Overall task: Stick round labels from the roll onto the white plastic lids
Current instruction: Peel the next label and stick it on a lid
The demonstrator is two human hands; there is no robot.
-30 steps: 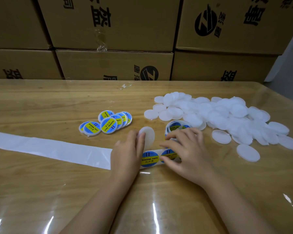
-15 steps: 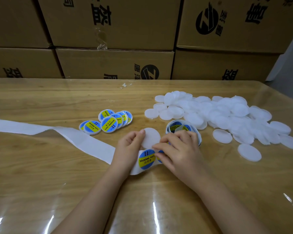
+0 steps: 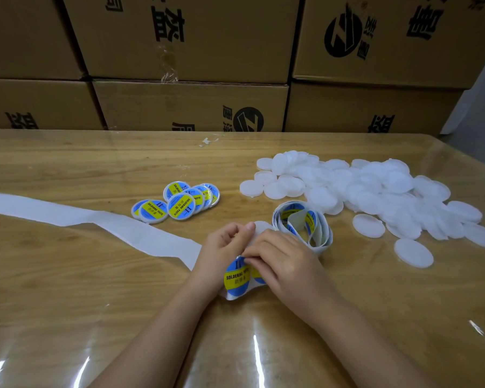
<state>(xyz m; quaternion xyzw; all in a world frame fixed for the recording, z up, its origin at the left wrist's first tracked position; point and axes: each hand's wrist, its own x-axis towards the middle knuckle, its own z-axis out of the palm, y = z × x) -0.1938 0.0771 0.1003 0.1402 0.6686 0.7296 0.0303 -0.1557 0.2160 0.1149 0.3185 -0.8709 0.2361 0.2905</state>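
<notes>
Now grips a white lid (image 3: 261, 226) in the left hand (image 3: 223, 249), fingers curled around it, thumb laid against its near rim; shows only the lid's far edge past the knuckles. Pinches with the right hand (image 3: 287, 264), fingers bent, at the upper edge of a round label (image 3: 235, 279), blue and yellow, printed SOLDERING PASTE. Finds that label on the backing strip (image 3: 101, 224), at six o'clock of the held lid, between both hands and partly under the right fingertips. Cannot tell: label's edge lifted off the strip or not. Trails the bare strip away towards ten o'clock across the worktop (image 3: 67, 289). Has the label roll (image 3: 303, 224) at one o'clock of the hands, standing on edge, loosely coiled, just beside the right knuckles. Has a cluster of labelled lids (image 3: 179, 204) at eleven o'clock, overlapping one another. Has a pile of blank lids (image 3: 375, 189) at two o'clock, a few lying singly at its near side. Backs onto stacked cardboard boxes (image 3: 188, 37) at twelve o'clock.
</notes>
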